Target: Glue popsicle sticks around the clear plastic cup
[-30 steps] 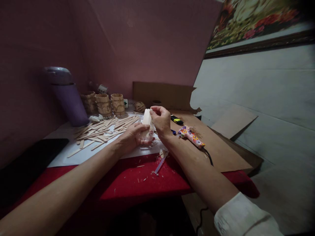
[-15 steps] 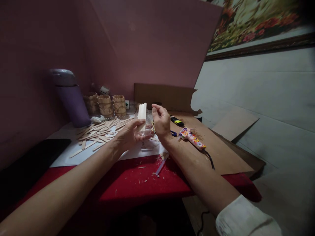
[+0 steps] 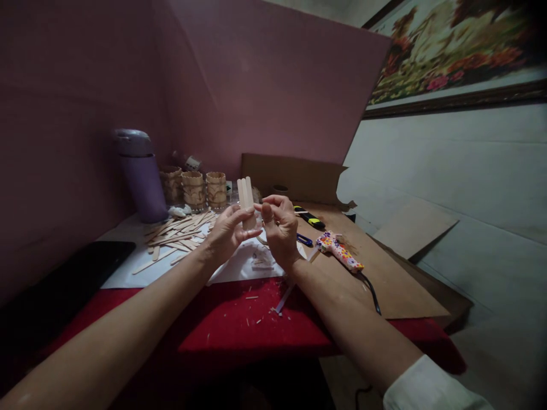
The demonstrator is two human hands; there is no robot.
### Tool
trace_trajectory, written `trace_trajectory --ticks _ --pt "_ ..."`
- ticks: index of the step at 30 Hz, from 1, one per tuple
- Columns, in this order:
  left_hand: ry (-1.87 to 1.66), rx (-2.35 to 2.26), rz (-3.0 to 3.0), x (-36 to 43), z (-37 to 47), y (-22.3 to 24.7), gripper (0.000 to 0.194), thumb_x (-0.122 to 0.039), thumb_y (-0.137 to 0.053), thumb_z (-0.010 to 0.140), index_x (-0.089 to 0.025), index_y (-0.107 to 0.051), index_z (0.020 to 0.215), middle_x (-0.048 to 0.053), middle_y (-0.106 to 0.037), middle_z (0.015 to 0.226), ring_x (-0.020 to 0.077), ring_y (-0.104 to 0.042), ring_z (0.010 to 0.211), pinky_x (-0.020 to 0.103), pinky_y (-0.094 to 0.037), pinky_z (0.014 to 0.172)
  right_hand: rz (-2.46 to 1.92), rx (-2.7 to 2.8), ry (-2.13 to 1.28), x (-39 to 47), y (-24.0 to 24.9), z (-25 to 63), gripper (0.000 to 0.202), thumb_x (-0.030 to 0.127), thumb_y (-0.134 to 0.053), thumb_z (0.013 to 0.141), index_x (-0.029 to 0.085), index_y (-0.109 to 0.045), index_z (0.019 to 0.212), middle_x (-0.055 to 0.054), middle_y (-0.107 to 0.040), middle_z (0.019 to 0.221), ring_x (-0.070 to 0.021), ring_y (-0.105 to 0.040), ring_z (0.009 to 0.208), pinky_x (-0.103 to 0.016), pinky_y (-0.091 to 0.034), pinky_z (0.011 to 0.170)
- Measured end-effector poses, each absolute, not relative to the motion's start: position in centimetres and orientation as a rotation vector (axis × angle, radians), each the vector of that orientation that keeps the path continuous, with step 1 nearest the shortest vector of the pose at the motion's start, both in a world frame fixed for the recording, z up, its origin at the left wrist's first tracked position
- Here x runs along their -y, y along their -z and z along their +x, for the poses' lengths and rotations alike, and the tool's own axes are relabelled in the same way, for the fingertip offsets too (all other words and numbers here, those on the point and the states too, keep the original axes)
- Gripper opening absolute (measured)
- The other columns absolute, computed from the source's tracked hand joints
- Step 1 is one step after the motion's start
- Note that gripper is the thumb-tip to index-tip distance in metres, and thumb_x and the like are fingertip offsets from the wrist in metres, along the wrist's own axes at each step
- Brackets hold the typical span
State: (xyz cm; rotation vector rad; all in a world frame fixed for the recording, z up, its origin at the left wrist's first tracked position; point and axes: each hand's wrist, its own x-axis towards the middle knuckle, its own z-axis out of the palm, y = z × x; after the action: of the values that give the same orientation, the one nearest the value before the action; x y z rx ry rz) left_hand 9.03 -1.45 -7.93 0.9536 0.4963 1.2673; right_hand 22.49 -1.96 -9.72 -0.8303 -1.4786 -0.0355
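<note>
My left hand (image 3: 231, 230) is wrapped round a clear plastic cup (image 3: 255, 230), mostly covered by the fingers. Several pale craft sticks (image 3: 245, 193) stand upright side by side against it, rising above my left thumb. Close on the right, my right hand (image 3: 280, 225) has its fingers curled in, the index fingertip near the sticks' edge. Whatever lies in that pinch is too small to tell. A pile of loose craft sticks (image 3: 179, 236) lies on white paper (image 3: 122, 273) to the left.
Stick-covered cups (image 3: 216, 191) and a purple bottle (image 3: 143, 182) stand at the back left. On the brown board (image 3: 397, 296) lie a flower-patterned glue gun (image 3: 339, 250) with a black cord and a yellow-black utility knife (image 3: 310, 217). Wood scraps dot the red cloth (image 3: 239, 330).
My right hand has come in closer to the cup, its index finger now reaching toward the sticks. My left hand still holds the cup. The view has shifted slightly.
</note>
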Motion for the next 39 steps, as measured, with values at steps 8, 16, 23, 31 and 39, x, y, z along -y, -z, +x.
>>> trace_trajectory --ticks 8,16,23,31,39 --pt "-1.187 -0.593 1.067 1.3 9.2 8.2 0.05 -0.024 -0.085 0.061 -0.016 -0.056 0.102 0.004 -0.071 0.089 0.0187 -0.069 0.066 0.034 -0.061 0.058 -0.828 1.332 -0.082 1.3 8.9 23.0 0.043 0.057 -0.051 0.099 0.024 -0.075 0.086 -0.008 -0.065 0.103 -0.0248 -0.061 0.105 -0.047 -0.047 0.099" --pt "-1.052 -0.563 1.179 1.4 9.2 8.4 0.056 -0.025 -0.086 0.062 -0.016 -0.058 0.11 0.006 -0.071 0.093 0.0197 -0.072 0.065 0.032 -0.06 0.056 -0.74 1.407 -0.641 0.0 7.6 24.7 0.043 0.065 -0.072 0.079 0.023 -0.07 0.069 -0.006 -0.067 0.099 -0.0231 -0.062 0.102 -0.042 -0.047 0.1" --pt "-1.034 -0.561 1.199 1.1 8.9 8.8 0.057 -0.025 -0.085 0.067 -0.017 -0.056 0.115 0.008 -0.073 0.094 0.0199 -0.073 0.068 0.031 -0.061 0.058 -0.674 1.349 -0.637 0.4 7.4 24.3 0.039 0.058 -0.079 0.074 0.022 -0.069 0.063 -0.004 -0.063 0.099 -0.0216 -0.06 0.099 -0.042 -0.046 0.1" --pt "-1.027 -0.547 1.227 1.3 9.0 8.8 0.056 -0.026 -0.086 0.066 -0.016 -0.057 0.113 0.007 -0.072 0.093 0.0188 -0.072 0.067 0.03 -0.059 0.058 -0.671 1.255 -0.76 0.6 7.5 24.2 0.023 0.045 -0.076 0.073 0.023 -0.072 0.078 -0.003 -0.067 0.096 -0.0197 -0.06 0.09 -0.038 -0.049 0.088" --pt "-1.031 -0.559 1.242 1.1 9.1 9.0 0.058 -0.028 -0.088 0.064 -0.017 -0.057 0.111 0.006 -0.07 0.094 0.0192 -0.072 0.067 0.032 -0.059 0.059 -0.611 1.186 -0.841 0.4 7.3 24.0 0.02 0.04 -0.08 0.067 0.022 -0.073 0.073 -0.004 -0.066 0.103 -0.0182 -0.06 0.091 -0.037 -0.05 0.09"
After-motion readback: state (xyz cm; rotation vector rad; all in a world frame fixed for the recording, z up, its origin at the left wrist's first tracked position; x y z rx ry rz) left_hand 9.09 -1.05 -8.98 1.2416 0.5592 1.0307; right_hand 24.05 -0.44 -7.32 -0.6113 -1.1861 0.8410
